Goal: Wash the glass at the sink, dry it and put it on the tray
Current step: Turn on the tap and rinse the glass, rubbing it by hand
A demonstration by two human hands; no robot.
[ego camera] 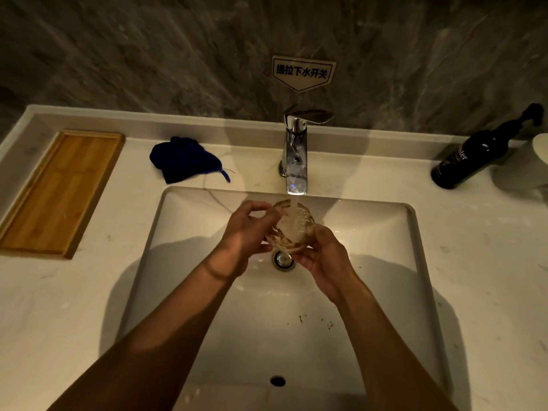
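A clear patterned glass point(292, 228) is held tilted over the white sink point(385, 262), right under the chrome tap point(295, 155). Water runs from the spout into its mouth. My right hand point(323, 259) cups the glass from below and the right. On the glass's left side is my left hand point(247, 232), its fingers curled at the rim. A dark blue cloth point(185, 160) lies crumpled on the counter behind the sink, to the left. The wooden tray point(56, 194) sits at the far left of the counter with nothing on it.
A dark pump bottle point(471, 155) stands at the back right, next to a pale cup point(527, 167). The drain point(281, 259) shows just below the glass. Small dark specks lie on the sink floor. A dark stone wall with a sign rises behind the tap.
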